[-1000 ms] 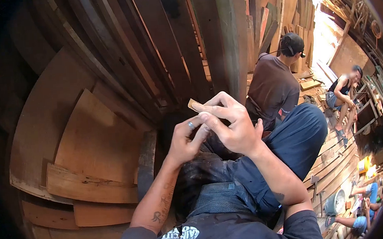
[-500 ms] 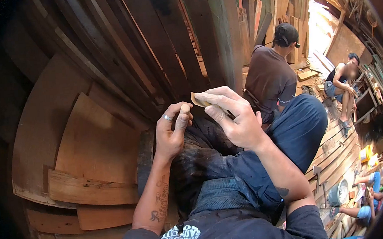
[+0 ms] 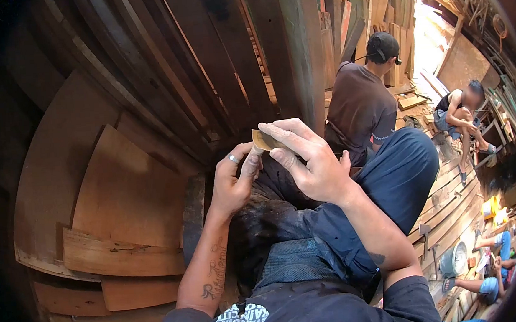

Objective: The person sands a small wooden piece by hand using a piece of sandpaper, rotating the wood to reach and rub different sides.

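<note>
My left hand (image 3: 231,180), with a ring on one finger, is closed around a small light wooden piece with a rounded end. In the current view that piece is almost wholly hidden behind fingers and paper. My right hand (image 3: 316,164) pinches a bent, tan piece of sandpaper (image 3: 262,140) between thumb and fingers. The paper's edge lies against the tip of the wooden piece, right beside my left thumb. Both hands are raised above my lap, and pale dust covers the fingers.
Wooden boards (image 3: 124,193) lean at the left, and dark upright planks (image 3: 233,50) stand ahead. A person in a brown shirt (image 3: 361,101) sits close by on the right. Another person (image 3: 459,110) sits farther off. A bucket (image 3: 453,259) and a hammer (image 3: 425,233) are at lower right.
My right hand has moved slightly left and down, bringing the sandpaper over the end of the wooden piece, which showed plainly before. The far seated person has shifted posture.
</note>
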### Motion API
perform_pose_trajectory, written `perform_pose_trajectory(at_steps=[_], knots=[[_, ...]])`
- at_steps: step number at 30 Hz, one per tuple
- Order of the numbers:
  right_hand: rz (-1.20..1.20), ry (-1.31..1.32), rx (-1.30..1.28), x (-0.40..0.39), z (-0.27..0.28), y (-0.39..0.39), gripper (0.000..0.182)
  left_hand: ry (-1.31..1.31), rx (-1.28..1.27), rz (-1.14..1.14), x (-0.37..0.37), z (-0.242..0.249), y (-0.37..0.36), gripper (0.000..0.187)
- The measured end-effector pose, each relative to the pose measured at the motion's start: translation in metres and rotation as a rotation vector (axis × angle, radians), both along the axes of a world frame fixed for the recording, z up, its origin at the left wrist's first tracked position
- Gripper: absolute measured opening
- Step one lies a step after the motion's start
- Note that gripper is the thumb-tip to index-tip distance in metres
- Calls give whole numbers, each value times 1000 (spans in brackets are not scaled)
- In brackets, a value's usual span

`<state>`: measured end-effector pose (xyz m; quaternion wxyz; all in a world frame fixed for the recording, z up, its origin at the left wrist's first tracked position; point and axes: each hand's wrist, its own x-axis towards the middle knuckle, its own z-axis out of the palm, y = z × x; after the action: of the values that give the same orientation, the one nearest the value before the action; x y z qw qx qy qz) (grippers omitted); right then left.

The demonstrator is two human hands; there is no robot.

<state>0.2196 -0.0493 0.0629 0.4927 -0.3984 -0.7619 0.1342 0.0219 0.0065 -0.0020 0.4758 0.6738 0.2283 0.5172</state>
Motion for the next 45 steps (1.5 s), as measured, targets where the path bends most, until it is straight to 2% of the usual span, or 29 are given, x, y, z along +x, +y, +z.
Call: perform_pose_trajectory(at_steps=[15, 21, 27, 45], knots=[[-67, -25, 20, 5, -6, 5, 31, 4, 13, 2, -1, -2, 2, 26], [-83, -8, -5, 4, -7, 5, 24, 56, 51, -13, -2, 0, 0, 34], [-82, 18, -12, 3, -8, 5, 17, 24, 5, -4, -2, -1, 0, 28], [-119, -31, -13, 3, -2, 3, 13, 74, 46, -12, -4, 1, 1, 32]])
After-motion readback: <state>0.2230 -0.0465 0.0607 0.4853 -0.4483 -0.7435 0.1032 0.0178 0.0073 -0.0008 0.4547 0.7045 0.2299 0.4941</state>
